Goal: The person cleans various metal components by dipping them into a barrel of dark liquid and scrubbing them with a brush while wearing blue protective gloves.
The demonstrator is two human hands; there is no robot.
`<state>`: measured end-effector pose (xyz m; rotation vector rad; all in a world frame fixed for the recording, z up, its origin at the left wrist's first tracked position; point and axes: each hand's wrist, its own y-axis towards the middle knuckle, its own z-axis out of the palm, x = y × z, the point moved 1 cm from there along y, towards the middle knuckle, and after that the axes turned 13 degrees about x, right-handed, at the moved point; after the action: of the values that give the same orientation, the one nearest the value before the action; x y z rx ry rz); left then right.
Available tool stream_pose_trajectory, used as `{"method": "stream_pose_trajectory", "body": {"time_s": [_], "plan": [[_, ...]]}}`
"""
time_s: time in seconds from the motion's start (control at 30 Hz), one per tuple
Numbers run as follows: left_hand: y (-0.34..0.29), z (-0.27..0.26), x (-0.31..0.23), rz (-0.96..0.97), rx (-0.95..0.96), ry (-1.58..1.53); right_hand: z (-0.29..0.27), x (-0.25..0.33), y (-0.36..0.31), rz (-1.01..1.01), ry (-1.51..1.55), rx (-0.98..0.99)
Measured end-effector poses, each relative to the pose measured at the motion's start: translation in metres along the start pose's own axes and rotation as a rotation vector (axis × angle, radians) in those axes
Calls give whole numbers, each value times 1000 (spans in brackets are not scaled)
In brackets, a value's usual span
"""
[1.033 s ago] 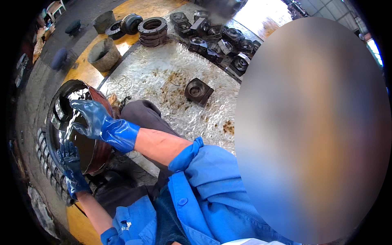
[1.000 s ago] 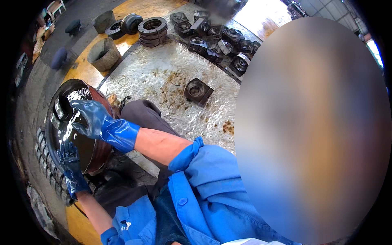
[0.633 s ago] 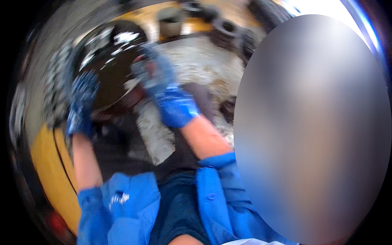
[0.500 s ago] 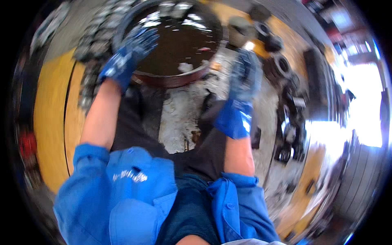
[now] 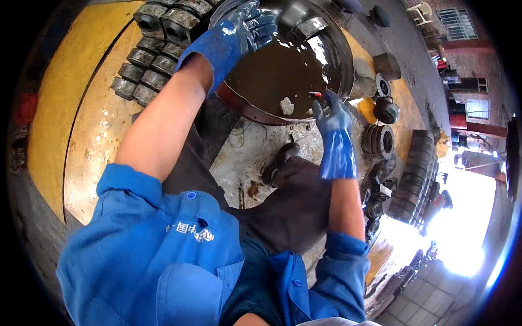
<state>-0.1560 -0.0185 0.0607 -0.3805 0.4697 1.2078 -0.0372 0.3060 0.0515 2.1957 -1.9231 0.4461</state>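
A wide round tub (image 5: 232, 105) of dark brown liquid stands in front of me. My left hand (image 5: 246, 30), in a wet blue rubber glove, is over its left side with the fingers stretched out and nothing seen in them. At the near right rim is my right hand (image 5: 333, 117), gloved alike, thumb and fingers apart. Just beside its fingertips lies a small red and black piece (image 5: 315, 94). A pale scrap (image 5: 287, 106) shows at the liquid's near side. Toward the far side, a grey metal block (image 5: 311, 27) juts out of the liquid.
Dark metal blocks (image 5: 155, 80) are stacked left of the tub on a yellow plate (image 5: 109, 117). On the right stand ringed metal parts (image 5: 378, 139), a grey cylindrical container (image 5: 386, 66) and a row of dark discs (image 5: 411, 176). My boot (image 5: 283, 157) rests near the tub.
The view has swung, so the tub sits further right. My left hand reaches further over it. My right hand is now at the tub's rim, close to the red and black piece.
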Motion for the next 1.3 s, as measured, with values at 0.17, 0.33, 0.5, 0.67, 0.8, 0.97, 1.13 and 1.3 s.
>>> {"method": "stream_pose_trajectory", "body": {"time_s": [0.17,0.33,0.5,0.67,0.8,0.97,1.13,1.3], "plan": [[21,-11,0,-36,-97,-63,28,-6,99,142,-654,476],[1,-3,2,14,37,-79,54,-24,126,39,-900,707],[0,14,2,21,-48,-21,85,-35,129,-8,-954,834],[7,8,10,-28,-133,50,75,-5,116,16,-535,801],[10,24,22,-149,-100,282,45,11,95,26,-327,717],[-1,26,47,-64,-134,953,32,31,67,58,-156,469],[-20,39,55,-222,-57,1001,5,68,54,227,-153,526],[-13,9,80,-450,-73,828,-5,93,59,124,-83,536]]}}
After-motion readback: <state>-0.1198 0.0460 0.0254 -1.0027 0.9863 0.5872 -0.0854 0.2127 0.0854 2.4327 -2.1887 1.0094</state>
